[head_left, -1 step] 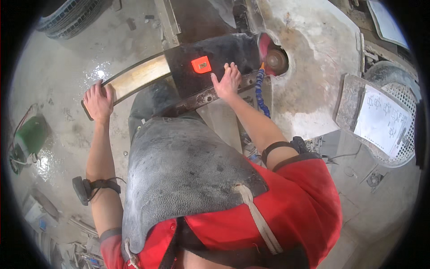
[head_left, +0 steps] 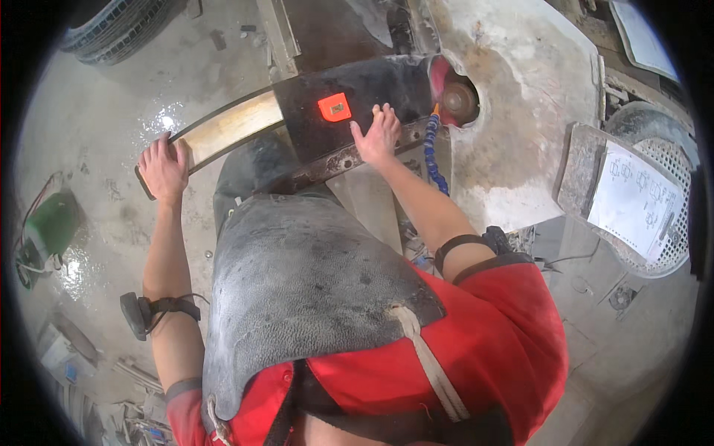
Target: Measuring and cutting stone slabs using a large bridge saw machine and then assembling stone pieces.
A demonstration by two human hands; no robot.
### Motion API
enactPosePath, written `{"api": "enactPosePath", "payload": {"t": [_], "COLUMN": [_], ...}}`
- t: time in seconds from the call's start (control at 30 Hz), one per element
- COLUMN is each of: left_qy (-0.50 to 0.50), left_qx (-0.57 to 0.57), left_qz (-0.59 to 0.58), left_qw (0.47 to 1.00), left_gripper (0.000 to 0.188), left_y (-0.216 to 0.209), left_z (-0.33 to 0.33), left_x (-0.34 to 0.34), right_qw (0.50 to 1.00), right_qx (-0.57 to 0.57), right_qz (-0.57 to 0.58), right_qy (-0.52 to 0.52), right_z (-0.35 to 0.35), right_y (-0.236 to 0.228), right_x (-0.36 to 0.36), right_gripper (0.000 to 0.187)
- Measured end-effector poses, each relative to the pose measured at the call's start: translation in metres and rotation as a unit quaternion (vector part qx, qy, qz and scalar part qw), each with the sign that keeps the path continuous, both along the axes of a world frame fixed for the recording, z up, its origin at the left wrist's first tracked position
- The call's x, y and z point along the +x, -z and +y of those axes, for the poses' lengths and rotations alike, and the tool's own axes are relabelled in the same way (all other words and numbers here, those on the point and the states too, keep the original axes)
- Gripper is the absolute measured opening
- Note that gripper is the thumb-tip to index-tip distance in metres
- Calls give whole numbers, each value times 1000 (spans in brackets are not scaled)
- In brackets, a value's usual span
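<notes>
A long stone slab (head_left: 312, 119) lies across a machine bed in front of me, dark and wet at its right, pale tan at its left end, with an orange sticker (head_left: 335, 108) on top. My left hand (head_left: 163, 167) grips the slab's left end, fingers curled over the edge. My right hand (head_left: 379, 134) presses on the slab's near edge, fingers spread, close to a round grinding wheel (head_left: 459, 102) with a red guard. A blue segmented hose (head_left: 431, 152) hangs just right of that hand. I wear a grey apron (head_left: 297, 282) over a red shirt.
A pale, stained machine cover (head_left: 520, 111) stands to the right of the wheel. A white perforated basket with a printed sheet (head_left: 639, 201) is at far right. Tyres (head_left: 119, 22) lie at top left, a green device (head_left: 48, 223) on the wet floor at left.
</notes>
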State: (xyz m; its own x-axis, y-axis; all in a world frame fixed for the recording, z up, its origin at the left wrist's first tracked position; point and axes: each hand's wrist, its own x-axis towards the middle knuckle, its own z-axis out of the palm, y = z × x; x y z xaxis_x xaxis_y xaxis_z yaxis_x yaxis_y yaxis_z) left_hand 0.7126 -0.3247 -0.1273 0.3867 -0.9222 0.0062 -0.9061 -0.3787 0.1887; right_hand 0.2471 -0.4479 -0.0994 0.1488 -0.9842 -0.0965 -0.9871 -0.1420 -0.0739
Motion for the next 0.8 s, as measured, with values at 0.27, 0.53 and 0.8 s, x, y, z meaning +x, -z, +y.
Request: {"api": "enactPosePath", "payload": {"t": [0.27, 0.53, 0.8], "left_qy": [0, -2, 0], "left_qx": [6, -8, -18], "left_qz": [1, -1, -5], "left_qw": [1000, 1000, 1000], "left_gripper": [44, 45, 47], "left_y": [0, 0, 0], "left_z": [-3, -6, -14], "left_x": [4, 6, 8], "right_qw": [1000, 1000, 1000], "right_qx": [18, -20, -4], "right_qz": [23, 15, -11], "right_qy": [10, 0, 6], "right_z": [-4, -5, -11], "right_y": [-1, 4, 3], "right_x": [5, 6, 7], "right_gripper": [79, 76, 76]}}
